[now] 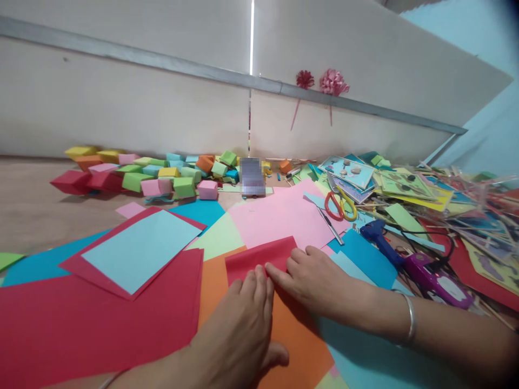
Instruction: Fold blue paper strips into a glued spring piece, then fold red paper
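A folded red sheet of paper (259, 253) lies on an orange sheet (214, 278) in front of me. My left hand (247, 308) rests on its near part, fingers stretched forward and thumb out to the right. From the right, my right hand (312, 275) touches the red paper with its index finger extended and the other fingers bent; its thumb is hidden. The two hands almost meet at the fingertips. The paper's lower part is covered by my left hand. Neither hand is wrapped around anything.
Large red sheets (101, 329) and a light blue card (141, 248) lie left. Coloured paper boxes (154, 173) line the back by a phone (252, 177). Scissors (340, 205), a craft knife (330, 224), a blue-and-purple glue gun (425, 273) and decorated cards (348, 173) are at right.
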### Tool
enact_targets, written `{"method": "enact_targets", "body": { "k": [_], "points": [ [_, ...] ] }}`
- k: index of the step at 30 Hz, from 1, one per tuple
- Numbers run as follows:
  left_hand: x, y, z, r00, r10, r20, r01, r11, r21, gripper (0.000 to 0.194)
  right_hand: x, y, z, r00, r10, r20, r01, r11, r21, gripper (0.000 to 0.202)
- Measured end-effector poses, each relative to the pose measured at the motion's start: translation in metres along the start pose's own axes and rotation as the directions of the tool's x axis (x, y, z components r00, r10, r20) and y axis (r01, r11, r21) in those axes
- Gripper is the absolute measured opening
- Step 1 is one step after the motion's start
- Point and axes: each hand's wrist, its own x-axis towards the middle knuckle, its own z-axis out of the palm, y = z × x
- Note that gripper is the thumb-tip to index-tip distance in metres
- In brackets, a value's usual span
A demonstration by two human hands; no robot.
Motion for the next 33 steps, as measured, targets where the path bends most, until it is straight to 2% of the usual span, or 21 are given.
{"method": "enact_targets", "body": {
  "k": [2,6,13,16,20,24,28,33],
  "points": [
    [0.001,0.000,0.002,1.000,-0.005,0.021,0.005,1.000,-0.012,0.088,0.003,0.001,0.005,1.000,0.002,0.011,-0.002,1.000,-0.012,0.027],
    [0.003,-0.001,0.002,0.999,-0.030,-0.018,0.029,0.999,-0.032,0.093,0.011,0.005,0.012,0.999,0.023,0.035,-0.022,1.000,-0.009,0.039],
    [0.003,-0.003,0.002,0.995,-0.040,-0.092,0.034,0.997,-0.076,0.085,0.030,0.010,-0.009,0.974,0.053,0.219,-0.079,0.991,0.112,0.048],
    [0.002,-0.005,0.000,0.994,-0.057,-0.095,0.045,0.991,-0.125,0.078,0.032,0.011,-0.012,0.969,0.078,0.235,-0.111,0.985,0.131,0.048],
    [0.001,-0.008,-0.005,0.989,-0.108,-0.102,0.079,0.964,-0.254,0.074,0.028,0.006,0.000,0.978,0.095,0.186,-0.116,0.987,0.108,0.050],
    [0.000,-0.008,-0.010,0.988,-0.155,-0.020,0.143,0.948,-0.286,0.092,0.021,-0.004,0.011,0.989,0.103,0.108,-0.106,0.994,0.020,0.048],
    [0.000,-0.007,-0.016,0.976,-0.203,0.082,0.218,0.936,-0.276,0.094,0.023,-0.002,0.006,0.979,0.113,0.168,-0.122,0.992,0.045,0.047],
    [-0.002,-0.009,-0.018,0.978,-0.203,0.040,0.206,0.949,-0.239,0.094,0.032,0.010,-0.004,0.962,0.118,0.247,-0.155,0.979,0.135,0.049]
  ]
}}
